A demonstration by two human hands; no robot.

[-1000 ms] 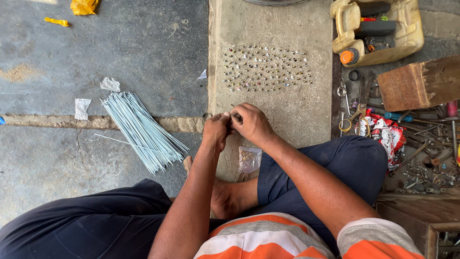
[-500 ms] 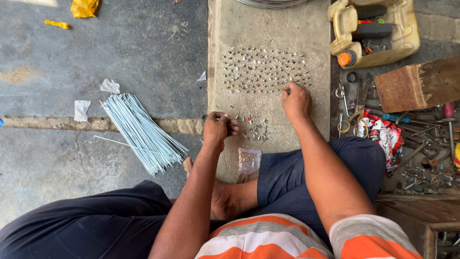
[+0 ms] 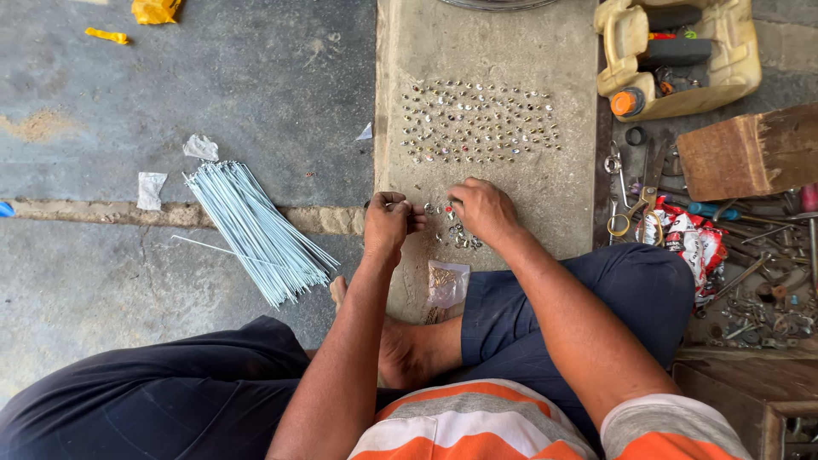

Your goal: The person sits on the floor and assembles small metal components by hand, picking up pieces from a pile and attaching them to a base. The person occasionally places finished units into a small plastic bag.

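floor: grey concrete (image 3: 256,77), stained and cracked, with a sandy seam running across the left side
slab: raised concrete slab (image 3: 562,196) is serving as the work surface; the person is sitting cross-legged right at its near edge
right clutter: cut-open yellow jerrycan (image 3: 724,77) holding tools, wooden block (image 3: 750,149), scissors (image 3: 635,204), red-and-white packet (image 3: 690,243), loose metal tools beyond
left clutter: bundle of thin silver spokes (image 3: 256,226) lying on the floor, paper scraps just beside it, yellow scraps at the top edge
small parts, rows: spoke nipples, probably – too small to be sure – are standing in neat rows (image 3: 477,123) mid-slab, silvery with some reddish ones
small parts, loose: a small heap (image 3: 456,234) is lying between the two hands, near the slab's front edge
bag: clear plastic bag (image 3: 447,285) of brass-coloured pieces just below that heap
left hand (image 3: 388,223): curled nearly closed, fingertips pinched together; whether anything is in the pinch, cannot tell
right hand (image 3: 481,209): palm down, fingers bent, fingertips touching the loose heap; grip on any piece not visible
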